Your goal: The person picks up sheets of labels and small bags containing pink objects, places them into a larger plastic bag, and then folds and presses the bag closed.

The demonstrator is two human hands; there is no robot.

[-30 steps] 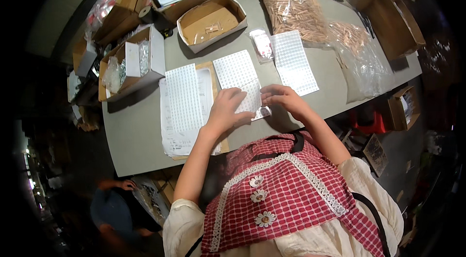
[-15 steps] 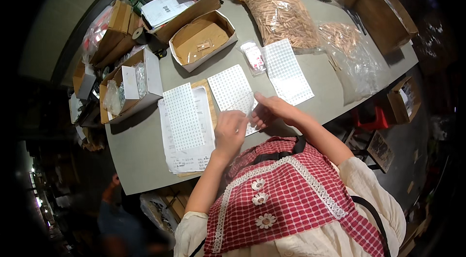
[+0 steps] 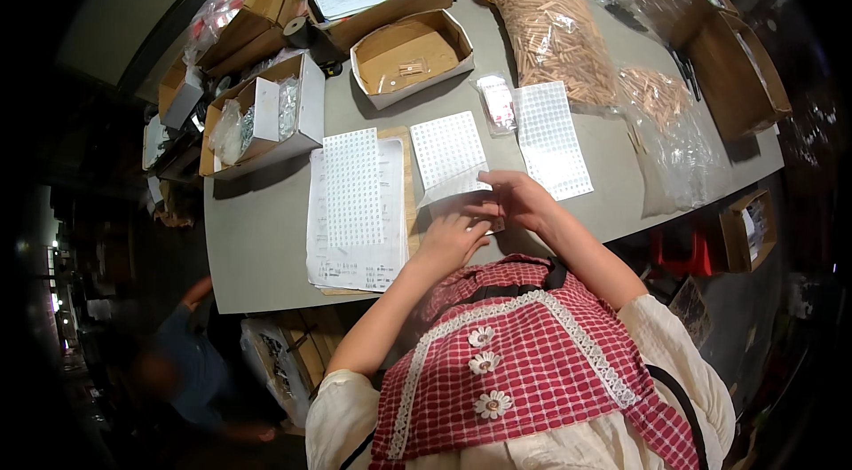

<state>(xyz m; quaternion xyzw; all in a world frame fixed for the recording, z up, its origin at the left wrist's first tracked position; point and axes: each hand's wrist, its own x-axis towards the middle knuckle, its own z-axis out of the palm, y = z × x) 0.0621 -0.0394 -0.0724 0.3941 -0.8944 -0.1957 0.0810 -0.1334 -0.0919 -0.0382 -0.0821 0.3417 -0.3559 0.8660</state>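
Observation:
In front of my body, my left hand (image 3: 451, 244) and my right hand (image 3: 522, 202) come together over the near part of a white sheet of small round stickers (image 3: 448, 146). The fingers of both are bent toward each other around a small pale thing, partly hidden and too small to name. A thin translucent film (image 3: 454, 188) crosses the sheet just beyond my left fingers. To the left, another sticker sheet (image 3: 352, 190) lies on printed papers (image 3: 395, 230) on a board. A third sticker sheet (image 3: 555, 142) is at the right, beside a small packet (image 3: 497, 104).
A shallow cardboard box (image 3: 364, 84) holds a few small pieces. Behind the sheets stands a bulging bag of wooden sticks (image 3: 559, 44), with an opened bag (image 3: 674, 159) at its right. A white-sided carton (image 3: 311, 106) stands left. Another person (image 3: 191, 363) is beyond the table's left edge.
The head view has shifted, so the table sits further right and higher. My fingers have drawn closer together over the sheet, with the left hand turned flatter and the right more curled.

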